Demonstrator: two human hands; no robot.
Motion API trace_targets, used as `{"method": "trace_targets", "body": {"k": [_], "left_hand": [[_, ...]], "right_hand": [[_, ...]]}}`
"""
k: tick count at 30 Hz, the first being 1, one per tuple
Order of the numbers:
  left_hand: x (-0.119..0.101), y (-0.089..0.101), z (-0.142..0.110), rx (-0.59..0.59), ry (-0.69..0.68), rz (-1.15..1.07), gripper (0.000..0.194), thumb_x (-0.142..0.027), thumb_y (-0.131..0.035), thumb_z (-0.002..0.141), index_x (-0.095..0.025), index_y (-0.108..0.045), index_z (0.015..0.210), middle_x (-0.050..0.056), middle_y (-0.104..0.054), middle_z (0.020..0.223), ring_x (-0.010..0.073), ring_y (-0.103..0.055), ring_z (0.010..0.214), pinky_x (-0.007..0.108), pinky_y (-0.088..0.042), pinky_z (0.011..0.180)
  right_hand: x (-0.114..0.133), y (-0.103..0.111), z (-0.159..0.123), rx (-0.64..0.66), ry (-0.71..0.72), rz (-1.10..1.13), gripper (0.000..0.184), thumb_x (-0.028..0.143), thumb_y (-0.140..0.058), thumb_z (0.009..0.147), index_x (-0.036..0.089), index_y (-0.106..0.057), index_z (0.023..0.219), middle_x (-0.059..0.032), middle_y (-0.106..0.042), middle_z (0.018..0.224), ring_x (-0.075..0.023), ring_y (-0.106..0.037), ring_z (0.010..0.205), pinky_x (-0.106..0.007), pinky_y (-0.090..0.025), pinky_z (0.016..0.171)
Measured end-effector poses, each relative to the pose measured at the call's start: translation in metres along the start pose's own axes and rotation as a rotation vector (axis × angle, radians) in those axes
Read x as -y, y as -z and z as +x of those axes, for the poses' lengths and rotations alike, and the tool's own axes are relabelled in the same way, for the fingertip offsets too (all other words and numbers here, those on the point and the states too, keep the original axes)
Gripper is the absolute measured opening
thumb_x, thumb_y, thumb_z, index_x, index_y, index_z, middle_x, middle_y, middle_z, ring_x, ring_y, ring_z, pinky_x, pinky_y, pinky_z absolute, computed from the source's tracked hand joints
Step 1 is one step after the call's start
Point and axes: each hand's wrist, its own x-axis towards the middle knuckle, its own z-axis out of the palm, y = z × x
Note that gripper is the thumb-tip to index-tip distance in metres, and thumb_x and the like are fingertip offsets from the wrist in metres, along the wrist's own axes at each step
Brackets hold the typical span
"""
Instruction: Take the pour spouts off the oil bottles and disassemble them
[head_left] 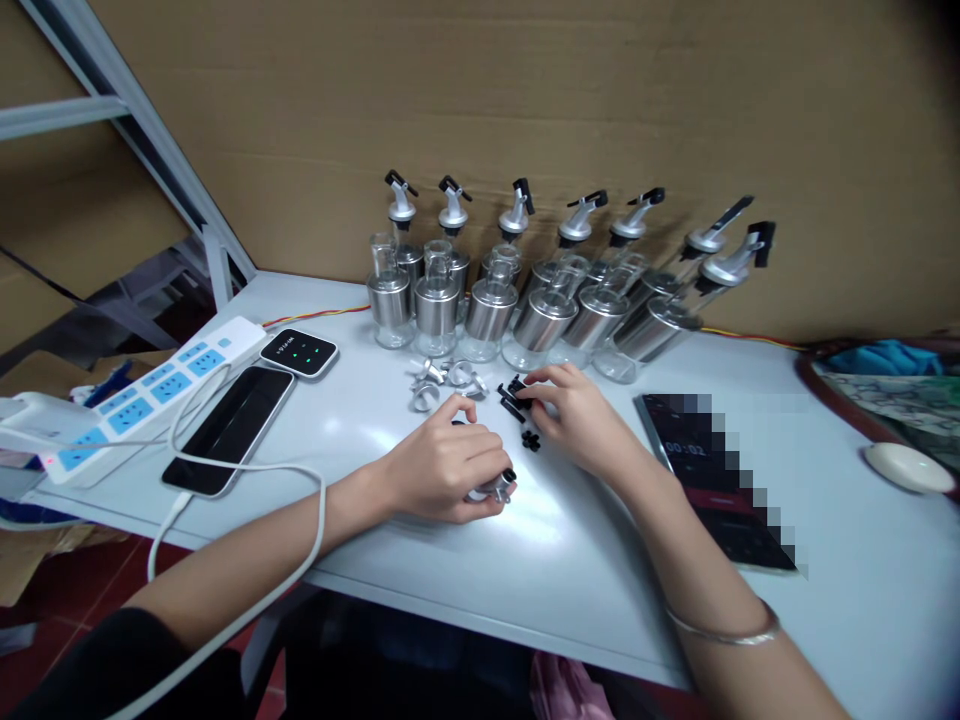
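My left hand (pixel 450 465) is curled around a silver pourer spout (pixel 491 488) with a black tip; the fingers hide much of it. My right hand (pixel 574 410) has its fingertips on a small pile of black plastic levers (pixel 513 404), thumb and fingers bent around one piece. Little black caps (pixel 531 441) lie just below that pile. Several loose silver spout parts (pixel 429 385) rest beyond my left hand. Behind them stands a row of glass bottles with steel sleeves (pixel 437 302), without spouts. A back row carries silver pourers with black levers (pixel 453 207).
On the left are a white power strip (pixel 161 390), a dark phone (pixel 231 430), a small Wi-Fi device (pixel 300 353) and a white cable (pixel 324 500) crossing my left forearm. To the right lie a dark phone with a timer (pixel 697 480) and a white oval object (pixel 909 467). Cardboard (pixel 525 90) stands behind.
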Motion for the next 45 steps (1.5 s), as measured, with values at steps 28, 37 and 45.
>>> {"method": "trace_targets", "body": {"k": [28,37,45], "left_hand": [[0.001,0.001,0.0,-0.005,-0.012,0.004,0.011,-0.018,-0.05,0.08,-0.015,-0.051,0.07,-0.004,-0.055,0.058,0.0084,-0.044,0.054,0.031,-0.037,0.075],[-0.001,0.0,0.002,-0.052,0.062,-0.026,0.008,-0.023,-0.05,0.085,-0.017,-0.045,0.084,-0.006,-0.058,0.062,0.0082,-0.049,0.052,0.032,-0.04,0.076],[0.0,-0.003,0.001,-0.15,0.203,-0.007,0.022,-0.039,-0.047,0.09,-0.019,-0.038,0.087,-0.002,-0.058,0.067,0.0119,-0.053,0.057,0.029,-0.046,0.068]], "right_hand": [[0.003,-0.001,0.0,-0.005,0.089,0.05,0.033,0.007,-0.047,0.077,0.016,-0.072,0.096,-0.0109,-0.061,0.1,-0.0248,-0.05,0.094,-0.042,-0.045,0.086],[-0.001,-0.007,-0.001,0.019,0.035,0.028,0.033,0.012,-0.046,0.082,0.012,-0.067,0.107,-0.0113,-0.061,0.104,-0.025,-0.051,0.096,-0.042,-0.044,0.087],[-0.003,-0.008,0.0,-0.013,0.01,0.027,0.033,0.013,-0.045,0.082,0.01,-0.064,0.11,-0.0125,-0.061,0.105,-0.026,-0.052,0.098,-0.042,-0.045,0.086]]}}
